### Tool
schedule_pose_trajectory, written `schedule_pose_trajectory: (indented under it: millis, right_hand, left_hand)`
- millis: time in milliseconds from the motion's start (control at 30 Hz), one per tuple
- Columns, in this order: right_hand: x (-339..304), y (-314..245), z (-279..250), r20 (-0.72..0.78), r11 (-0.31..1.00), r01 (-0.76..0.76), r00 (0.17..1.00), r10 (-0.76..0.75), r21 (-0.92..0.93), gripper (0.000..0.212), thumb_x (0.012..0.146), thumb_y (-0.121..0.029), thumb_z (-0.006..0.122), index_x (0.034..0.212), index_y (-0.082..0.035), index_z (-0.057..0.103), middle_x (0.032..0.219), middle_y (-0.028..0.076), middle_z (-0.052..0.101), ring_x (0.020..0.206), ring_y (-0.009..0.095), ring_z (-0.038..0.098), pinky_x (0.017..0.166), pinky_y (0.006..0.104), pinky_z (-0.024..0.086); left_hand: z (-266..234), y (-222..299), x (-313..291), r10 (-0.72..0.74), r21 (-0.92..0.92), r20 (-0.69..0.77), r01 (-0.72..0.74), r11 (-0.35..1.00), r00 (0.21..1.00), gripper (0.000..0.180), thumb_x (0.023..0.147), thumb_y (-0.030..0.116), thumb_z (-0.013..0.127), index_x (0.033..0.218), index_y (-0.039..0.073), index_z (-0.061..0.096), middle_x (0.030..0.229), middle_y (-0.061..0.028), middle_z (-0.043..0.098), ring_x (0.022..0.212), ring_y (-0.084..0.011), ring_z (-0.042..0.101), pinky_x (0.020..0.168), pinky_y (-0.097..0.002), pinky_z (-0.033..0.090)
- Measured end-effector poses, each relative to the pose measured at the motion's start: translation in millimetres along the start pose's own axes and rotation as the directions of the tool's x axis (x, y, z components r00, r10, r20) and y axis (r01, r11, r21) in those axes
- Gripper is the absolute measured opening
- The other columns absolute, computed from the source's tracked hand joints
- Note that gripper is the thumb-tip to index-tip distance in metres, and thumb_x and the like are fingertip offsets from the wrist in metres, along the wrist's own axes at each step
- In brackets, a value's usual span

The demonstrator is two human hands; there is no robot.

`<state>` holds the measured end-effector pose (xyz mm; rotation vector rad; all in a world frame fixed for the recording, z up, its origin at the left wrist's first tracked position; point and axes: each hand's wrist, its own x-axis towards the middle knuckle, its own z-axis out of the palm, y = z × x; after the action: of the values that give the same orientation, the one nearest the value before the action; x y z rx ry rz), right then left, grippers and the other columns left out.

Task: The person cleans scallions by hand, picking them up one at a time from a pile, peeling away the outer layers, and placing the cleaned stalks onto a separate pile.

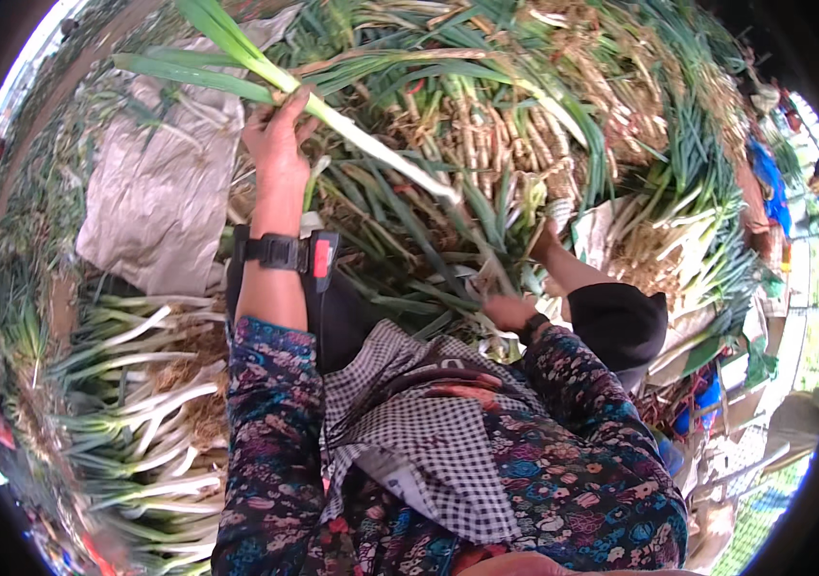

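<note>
We are observing the left hand (277,144) raised in front of the big heap of leeks (525,125), its fingers clamped around a single long leek (352,120). That leek is running slantwise across the near face of the heap, its green leaves fanning out past the hand toward the upper left and its pale shaft pointing down to the right, the lower end lying over the heap's leaves. The left wrist is wearing a dark strap (280,252) with a small black and red device (321,261) beside it. We are finding the right hand (508,309) low against the near foot of the heap, pressed in among dark green leaves; its fingers are curled, but we cannot tell whether they are gripping anything, since the foliage is hiding them. Both forearms are showing patterned floral sleeves (270,413), and a black-and-white checked cloth (429,432) is lying over the lap below the heap. To the left of the heap a grey sheet (155,192) is spread on the ground, and below that sheet a row of trimmed leeks (150,413) is lying with white shafts side by side. To the right of the heap, just beyond the right hand, a dark rounded object (621,322) is sitting.
</note>
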<state>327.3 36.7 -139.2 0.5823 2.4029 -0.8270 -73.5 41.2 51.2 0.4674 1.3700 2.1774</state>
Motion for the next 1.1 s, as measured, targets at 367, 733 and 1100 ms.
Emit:
schedule_pose_trajectory:
  millis: [367,733,1100]
  right_hand:
    - [32,-133,-201,-0.971,0.915,0.400,0.194,-0.141,-0.054,0.020,0.084,-0.008,0.064,0.103,-0.002,0.059,0.092,0.016,0.061,0.077,0.032,0.061,0.069,0.0379,0.051]
    - [36,-121,-230,-0.627,-0.493,0.727,0.676,0.388,0.479,0.017,0.094,-0.013,0.057,0.078,-0.007,0.059,0.078,0.004,0.061,0.075,0.018,0.061,0.076,0.0345,0.051]
    - [32,-172,-264,-0.912,0.911,0.308,0.217,-0.349,-0.275,0.015,0.083,-0.012,0.064,0.095,-0.004,0.062,0.090,0.011,0.063,0.078,0.030,0.064,0.068,0.0367,0.052]
  left_hand:
    - [12,4,-27,0.022,-0.182,0.314,0.038,0.983,0.949,0.016,0.084,0.005,0.069,0.100,0.005,0.066,0.095,-0.0088,0.070,0.087,-0.0214,0.070,0.067,-0.0288,0.058]
    - [9,2,-36,-0.018,-0.111,0.400,0.068,0.992,0.916,0.017,0.084,0.008,0.070,0.100,0.006,0.067,0.096,-0.0100,0.071,0.088,-0.0188,0.069,0.069,-0.0291,0.057]
    - [22,-16,-59,-0.034,0.099,0.440,-0.010,0.995,0.897,0.026,0.079,-0.001,0.072,0.104,0.004,0.066,0.089,-0.0020,0.067,0.081,-0.0091,0.063,0.073,-0.0268,0.056]
